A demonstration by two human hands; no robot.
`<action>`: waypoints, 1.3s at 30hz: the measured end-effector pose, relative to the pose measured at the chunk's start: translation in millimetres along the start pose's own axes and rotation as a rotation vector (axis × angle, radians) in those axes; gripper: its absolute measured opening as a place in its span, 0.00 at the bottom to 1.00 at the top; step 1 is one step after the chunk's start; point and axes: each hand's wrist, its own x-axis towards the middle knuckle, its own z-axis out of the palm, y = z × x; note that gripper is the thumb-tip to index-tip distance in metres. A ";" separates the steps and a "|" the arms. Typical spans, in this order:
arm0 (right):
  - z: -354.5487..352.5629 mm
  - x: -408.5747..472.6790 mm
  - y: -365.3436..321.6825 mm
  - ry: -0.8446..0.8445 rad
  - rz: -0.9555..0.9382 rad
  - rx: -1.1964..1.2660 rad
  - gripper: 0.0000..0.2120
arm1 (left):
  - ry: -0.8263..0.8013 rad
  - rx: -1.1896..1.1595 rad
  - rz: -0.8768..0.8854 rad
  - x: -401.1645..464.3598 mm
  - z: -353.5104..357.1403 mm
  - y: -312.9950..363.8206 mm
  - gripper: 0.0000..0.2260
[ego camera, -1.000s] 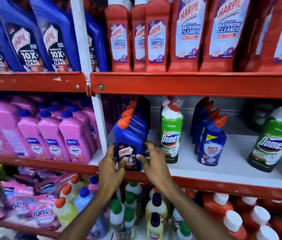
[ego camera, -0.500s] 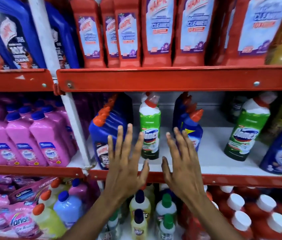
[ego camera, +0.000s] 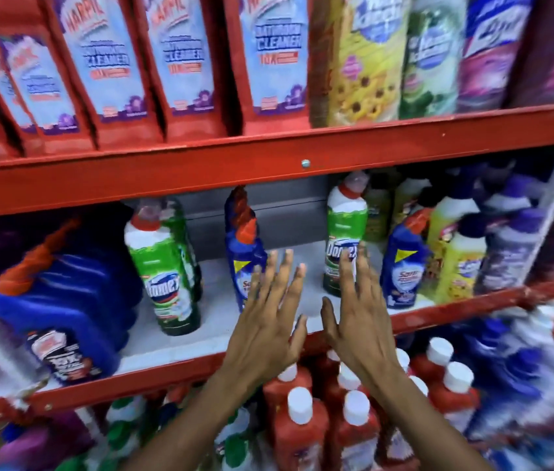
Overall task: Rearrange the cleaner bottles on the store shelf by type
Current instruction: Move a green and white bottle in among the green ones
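On the white middle shelf (ego camera: 221, 321) stand a row of blue Harpic bottles (ego camera: 64, 300) at the left, a green Domex bottle (ego camera: 166, 277), a blue Sani Fresh bottle (ego camera: 243, 246), a second green Domex bottle (ego camera: 345, 232) and another blue Sani Fresh bottle (ego camera: 401, 266). My left hand (ego camera: 268, 321) is spread flat in front of the first Sani Fresh bottle, holding nothing. My right hand (ego camera: 357, 317) is also spread; its fingertips overlap the second Domex bottle's label without gripping it.
Red Harpic bathroom cleaner bottles (ego camera: 187, 62) fill the shelf above, with yellow and green bottles (ego camera: 364, 59) to their right. Yellow and purple bottles (ego camera: 462, 263) crowd the middle shelf's right end. Red bottles with white caps (ego camera: 302, 433) stand below. The red shelf rail (ego camera: 438, 311) runs under my hands.
My hands let go of the front blue Harpic bottle, opened, and moved right along the shelf. The view swung right with them, and the right hand now reaches the second Domex bottle.
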 end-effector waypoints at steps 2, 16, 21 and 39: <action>0.3 5.7 12.0 -0.062 0.084 0.115 0.39 | -0.032 -0.167 -0.062 15.6 16.6 11.9 0.32; 16.8 56.0 46.5 -0.046 0.311 0.399 0.25 | -0.060 -0.815 -0.690 99.3 81.8 24.5 0.19; 7.3 30.5 34.3 0.042 0.196 0.506 0.26 | 0.083 -0.805 -0.640 65.9 61.6 25.8 0.19; 45.6 -12.4 -154.9 -0.206 -0.129 0.756 0.27 | 0.377 -0.483 -0.739 -87.2 -84.4 -73.2 0.17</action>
